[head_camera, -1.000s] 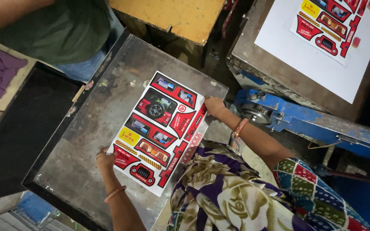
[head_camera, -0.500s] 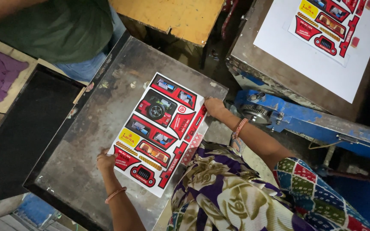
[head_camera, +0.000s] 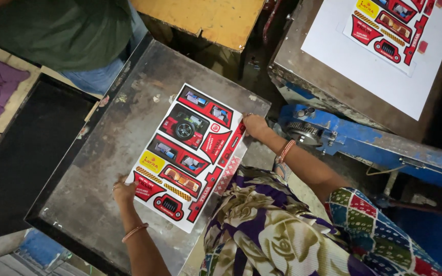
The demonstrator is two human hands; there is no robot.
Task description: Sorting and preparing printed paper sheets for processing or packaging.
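While we pinched the printed sheet (head_camera: pixel 188 156) flat on the metal plate (head_camera: pixel 98 168), left hand (head_camera: pixel 124 191) and right hand (head_camera: pixel 254 124) gripping opposite corners, uneven pull risked skewing it between them.

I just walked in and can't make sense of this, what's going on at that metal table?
A person is holding a printed sheet, white with red car pictures on it, flat on a worn metal table. The left hand grips the sheet's near-left edge and the right hand its far-right corner. A similar printed sheet lies on another surface to the right, above a blue machine. Another person in a green shirt is at the top left.
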